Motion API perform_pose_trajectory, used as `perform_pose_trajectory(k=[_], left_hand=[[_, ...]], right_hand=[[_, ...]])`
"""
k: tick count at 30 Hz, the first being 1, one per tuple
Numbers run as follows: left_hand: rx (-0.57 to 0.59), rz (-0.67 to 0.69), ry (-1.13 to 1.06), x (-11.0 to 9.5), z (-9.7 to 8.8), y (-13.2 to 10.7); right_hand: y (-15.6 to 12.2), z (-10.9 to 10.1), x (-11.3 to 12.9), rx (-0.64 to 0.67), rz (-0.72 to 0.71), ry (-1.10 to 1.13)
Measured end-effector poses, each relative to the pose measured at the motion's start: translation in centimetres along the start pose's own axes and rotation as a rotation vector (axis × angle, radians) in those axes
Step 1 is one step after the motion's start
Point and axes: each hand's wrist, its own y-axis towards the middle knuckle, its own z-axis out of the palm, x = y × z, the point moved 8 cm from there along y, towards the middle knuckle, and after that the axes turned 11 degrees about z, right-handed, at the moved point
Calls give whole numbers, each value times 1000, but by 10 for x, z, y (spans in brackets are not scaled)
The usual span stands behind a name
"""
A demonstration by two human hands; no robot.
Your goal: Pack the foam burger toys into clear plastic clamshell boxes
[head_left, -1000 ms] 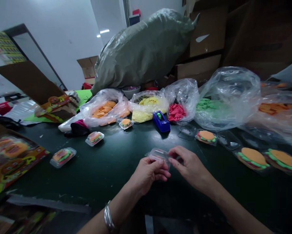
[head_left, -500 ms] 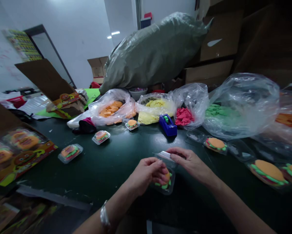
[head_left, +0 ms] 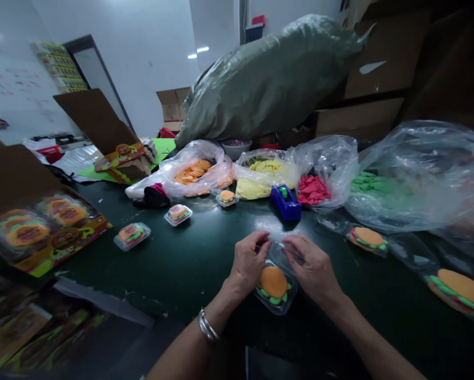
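Observation:
A toy burger with an orange bun and green edging lies in a clear plastic clamshell on the dark green table, right in front of me. My left hand grips the left side of the clamshell, fingers curled at its raised lid. On the other side my right hand pinches the transparent lid, which stands open behind the burger. A silver bangle sits on my left wrist.
Several packed small burgers lie to the left; loose burgers and empty clamshells lie to the right. Clear bags of orange, yellow, red and green foam pieces line the back with a blue tape dispenser. A printed display box sits far left.
The camera view has shifted to the right. My hands have lowered the clamshell toward the table, and the burger inside it now shows between them.

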Motion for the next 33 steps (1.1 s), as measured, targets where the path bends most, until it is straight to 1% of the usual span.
perform_pose_trajectory(k=[2, 6, 9, 11, 15, 22, 25, 29, 33], left_hand=[[10, 47, 17, -3, 2, -4], [26, 155, 65, -9, 6, -14], [7, 256, 141, -17, 7, -18], [-6, 284, 168, -20, 6, -19], [-10, 279, 187, -21, 6, -19], [4, 277, 199, -16, 10, -22], [22, 235, 196, -16, 9, -21], [48, 176, 241, -17, 4, -10], [101, 192, 262, -16, 5, 2]], right_hand=[[0, 0, 0, -36, -6, -21], [0, 2, -4, -43, 11, -31], [0, 3, -6, -51, 23, -33], [0, 3, -7, -53, 32, -35], [0, 2, -9, -52, 52, -38], [0, 2, -11, -57, 81, -33], [0, 3, -11, -46, 90, -29], [-1, 5, -10, -16, 95, -13], [-3, 8, -10, 4, 91, 8]])
